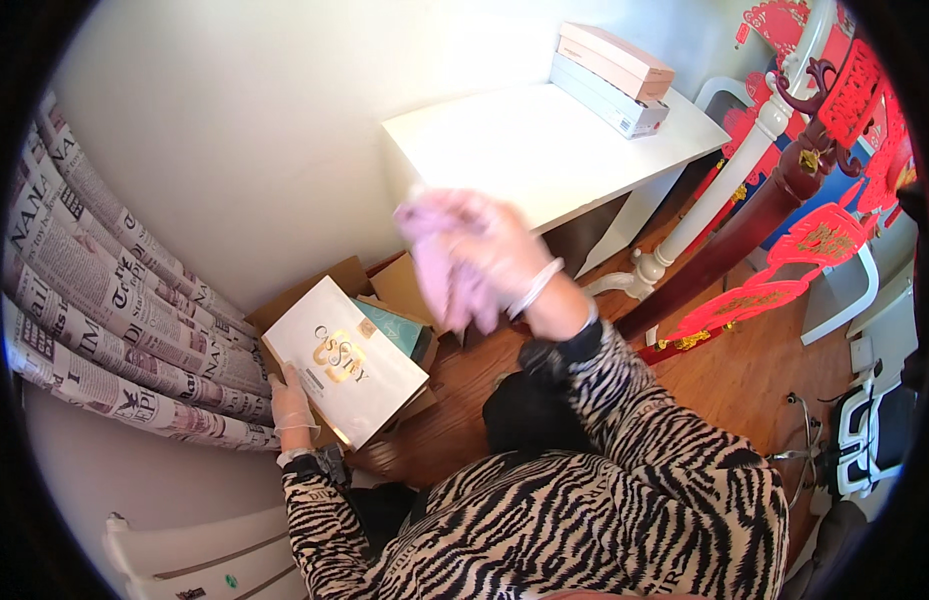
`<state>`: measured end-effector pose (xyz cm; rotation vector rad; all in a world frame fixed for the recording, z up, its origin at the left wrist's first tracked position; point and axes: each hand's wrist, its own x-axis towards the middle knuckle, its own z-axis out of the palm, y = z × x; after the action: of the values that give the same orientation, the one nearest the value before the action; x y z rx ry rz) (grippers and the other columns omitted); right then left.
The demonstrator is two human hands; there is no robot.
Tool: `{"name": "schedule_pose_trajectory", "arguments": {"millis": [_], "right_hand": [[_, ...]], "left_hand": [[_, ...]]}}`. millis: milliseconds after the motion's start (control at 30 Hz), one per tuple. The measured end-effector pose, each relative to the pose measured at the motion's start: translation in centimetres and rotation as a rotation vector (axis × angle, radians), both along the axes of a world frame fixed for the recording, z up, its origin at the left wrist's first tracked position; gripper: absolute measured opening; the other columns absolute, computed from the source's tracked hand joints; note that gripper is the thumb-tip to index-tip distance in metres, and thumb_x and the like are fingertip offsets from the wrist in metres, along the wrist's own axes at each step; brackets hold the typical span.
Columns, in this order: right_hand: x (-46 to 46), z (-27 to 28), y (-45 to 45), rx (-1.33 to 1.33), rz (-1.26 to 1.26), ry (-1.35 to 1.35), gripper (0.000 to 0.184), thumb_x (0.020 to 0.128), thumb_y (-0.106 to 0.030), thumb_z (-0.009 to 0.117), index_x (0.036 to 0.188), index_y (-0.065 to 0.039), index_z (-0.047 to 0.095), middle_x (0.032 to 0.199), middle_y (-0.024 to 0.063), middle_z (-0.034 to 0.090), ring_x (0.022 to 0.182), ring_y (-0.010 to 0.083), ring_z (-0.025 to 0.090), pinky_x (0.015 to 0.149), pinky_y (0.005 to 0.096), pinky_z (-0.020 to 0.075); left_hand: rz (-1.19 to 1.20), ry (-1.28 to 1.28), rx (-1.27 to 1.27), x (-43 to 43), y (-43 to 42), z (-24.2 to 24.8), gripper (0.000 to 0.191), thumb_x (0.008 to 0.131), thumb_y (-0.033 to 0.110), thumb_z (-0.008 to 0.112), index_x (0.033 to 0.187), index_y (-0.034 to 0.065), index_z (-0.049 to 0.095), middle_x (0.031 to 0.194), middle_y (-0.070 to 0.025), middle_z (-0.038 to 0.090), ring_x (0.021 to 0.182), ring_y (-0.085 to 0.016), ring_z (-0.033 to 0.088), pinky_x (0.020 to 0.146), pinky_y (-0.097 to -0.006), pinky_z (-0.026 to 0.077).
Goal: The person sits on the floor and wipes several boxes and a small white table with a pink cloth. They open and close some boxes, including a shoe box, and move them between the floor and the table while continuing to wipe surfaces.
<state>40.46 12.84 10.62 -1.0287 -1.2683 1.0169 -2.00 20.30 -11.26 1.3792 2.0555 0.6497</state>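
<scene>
My right hand [494, 251], in a thin translucent glove and blurred, is raised in front of the white table with a pinkish-purple cloth [449, 277] gripped in it. Lower left, my left hand [290, 401], gloved too, holds the left edge of a flat white box [346, 360] with gold and black lettering. That box is tilted over an open cardboard carton [284, 307] on the floor. A teal box [395, 328] shows behind its upper right edge. The fingers of my left hand are partly hidden by the box.
A white table [472, 135] against the wall bears two stacked shoe boxes [610, 79]. Newspaper-print curtains [134, 300] hang at the left. To the right stand white and dark red coat racks [734, 217] with red paper ornaments [817, 240]. A wheeled chair [862, 442] is at the far right.
</scene>
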Motion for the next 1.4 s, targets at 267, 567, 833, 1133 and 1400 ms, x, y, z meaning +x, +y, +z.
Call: {"name": "schedule_pose_trajectory", "arguments": {"millis": [267,567,833,1133,1400], "right_hand": [[12.9,1.6,3.1,-0.178,-0.84,-0.694,0.059,0.099,-0.013,0.068,0.156,-0.011,0.054,0.145,0.0167,0.065,0.134,0.0304,0.062,0.116,0.0424,0.0489],[12.9,-2.7,6.0,-0.478,-0.518,-1.533,0.106,0.084,-0.028,0.089,0.17,-0.01,0.028,0.18,0.0012,0.011,0.164,0.0274,0.02,0.136,0.0491,0.0176],[1.9,-2.0,3.3,0.219,-0.027,-1.194,0.03,0.103,-0.025,0.063,0.13,-0.012,0.067,0.143,0.0109,0.062,0.119,0.0285,0.066,0.111,0.0451,0.0491],[3.6,7.2,11.0,-0.067,0.014,-0.079,0.038,0.109,-0.028,0.055,0.102,0.004,0.073,0.102,0.0152,0.081,0.089,0.017,0.073,0.071,0.025,0.0562],[22.7,5.4,17.8,-0.006,-1.119,-0.74,0.026,0.1,-0.022,0.064,0.112,-0.002,0.077,0.113,0.0164,0.079,0.101,0.025,0.075,0.092,0.041,0.0572]], "left_hand": [[0.0,-0.103,0.014,-3.1,-1.2,-0.7,0.096,0.107,0.066,0.043,0.163,-0.0107,0.031,0.158,-0.0374,0.046,0.144,-0.048,0.051,0.118,-0.0449,0.042],[0.014,-0.118,0.014,-1.7,-0.2,-1.3,0.094,0.107,0.064,0.041,0.163,-0.0106,0.031,0.158,-0.0373,0.047,0.144,-0.048,0.051,0.118,-0.0437,0.042],[0.001,-0.101,0.016,-2.6,0.7,-1.7,0.092,0.107,0.065,0.037,0.16,-0.0096,0.038,0.15,-0.0387,0.054,0.138,-0.05,0.056,0.116,-0.0462,0.043],[0.079,-0.391,0.044,-2.5,1.2,-0.3,0.085,0.108,0.063,0.043,0.159,-0.0052,0.043,0.152,-0.031,0.056,0.137,-0.042,0.057,0.115,-0.0425,0.043],[0.117,-0.593,0.054,-4.5,3.0,-1.5,0.077,0.111,0.059,0.043,0.162,0.0012,0.041,0.155,-0.0209,0.055,0.135,-0.033,0.056,0.113,-0.041,0.043]]}}
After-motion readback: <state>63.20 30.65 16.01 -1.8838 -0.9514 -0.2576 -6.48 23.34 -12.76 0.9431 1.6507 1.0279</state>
